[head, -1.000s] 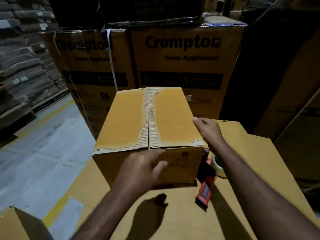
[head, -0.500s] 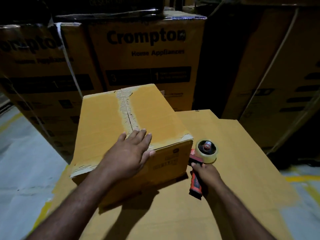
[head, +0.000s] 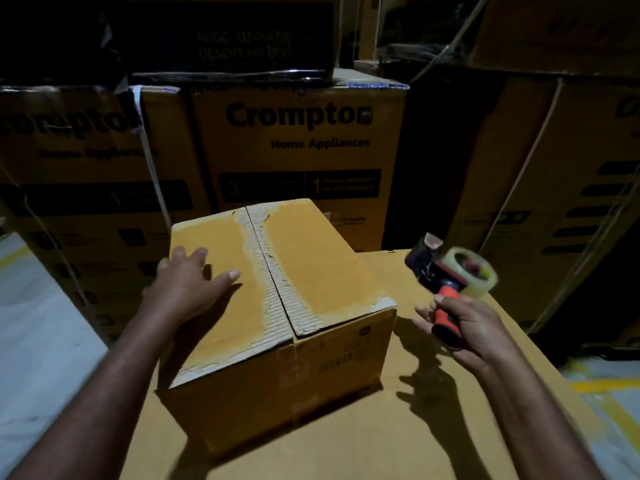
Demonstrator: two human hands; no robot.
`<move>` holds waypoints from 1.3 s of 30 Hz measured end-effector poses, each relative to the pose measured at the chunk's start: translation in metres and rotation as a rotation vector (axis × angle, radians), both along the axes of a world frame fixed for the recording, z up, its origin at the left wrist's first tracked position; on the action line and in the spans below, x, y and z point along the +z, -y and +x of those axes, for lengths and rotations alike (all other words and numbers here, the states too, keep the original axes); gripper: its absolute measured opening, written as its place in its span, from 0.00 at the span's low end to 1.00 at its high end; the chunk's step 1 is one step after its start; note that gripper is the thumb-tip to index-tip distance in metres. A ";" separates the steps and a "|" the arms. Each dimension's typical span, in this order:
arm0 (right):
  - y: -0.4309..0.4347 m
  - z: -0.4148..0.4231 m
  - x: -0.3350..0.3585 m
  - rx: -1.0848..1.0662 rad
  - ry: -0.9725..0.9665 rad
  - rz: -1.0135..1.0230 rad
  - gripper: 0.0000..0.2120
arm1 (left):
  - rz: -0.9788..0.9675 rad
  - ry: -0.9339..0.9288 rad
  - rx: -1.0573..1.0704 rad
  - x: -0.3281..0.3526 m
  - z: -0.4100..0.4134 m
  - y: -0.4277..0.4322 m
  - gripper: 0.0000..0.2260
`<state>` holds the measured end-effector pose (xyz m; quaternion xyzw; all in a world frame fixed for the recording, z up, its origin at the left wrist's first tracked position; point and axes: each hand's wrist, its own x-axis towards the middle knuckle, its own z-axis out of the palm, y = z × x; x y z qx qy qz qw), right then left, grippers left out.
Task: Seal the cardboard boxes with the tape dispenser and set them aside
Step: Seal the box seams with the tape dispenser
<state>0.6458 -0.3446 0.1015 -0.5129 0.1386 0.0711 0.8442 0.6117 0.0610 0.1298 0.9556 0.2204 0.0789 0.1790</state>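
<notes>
Low in the frame, a flat cardboard sheet (head: 381, 431) carries the box (head: 311, 271), which sits at centre with its flaps closed and raw corrugation showing along the middle seam. Your left hand (head: 188, 285) lies flat on the left flap, fingers straight and spread. At right, clear of the box, your right hand (head: 465, 329) wraps the orange handle of the dispenser (head: 450, 271), apparently held above the sheet, though it is blurred. Across the top stand printed cartons (head: 298, 150).
</notes>
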 end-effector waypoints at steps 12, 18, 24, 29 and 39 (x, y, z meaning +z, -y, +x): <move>-0.114 -0.018 0.039 0.077 0.691 -1.202 0.22 | 0.054 -0.173 0.109 -0.010 -0.017 0.071 0.45; -0.091 -0.008 0.039 0.163 0.595 -1.177 0.23 | 0.167 -0.139 0.027 -0.014 -0.040 0.103 0.41; -0.074 -0.007 0.039 0.173 0.603 -1.149 0.21 | 0.322 -0.251 -0.099 0.002 -0.048 0.127 0.37; -0.076 -0.008 0.026 0.168 0.645 -1.048 0.19 | 0.128 0.064 -0.047 0.037 -0.008 0.105 0.26; -0.076 -0.011 0.020 0.049 0.765 -1.079 0.21 | -1.622 -0.063 -0.052 0.084 0.071 0.115 0.32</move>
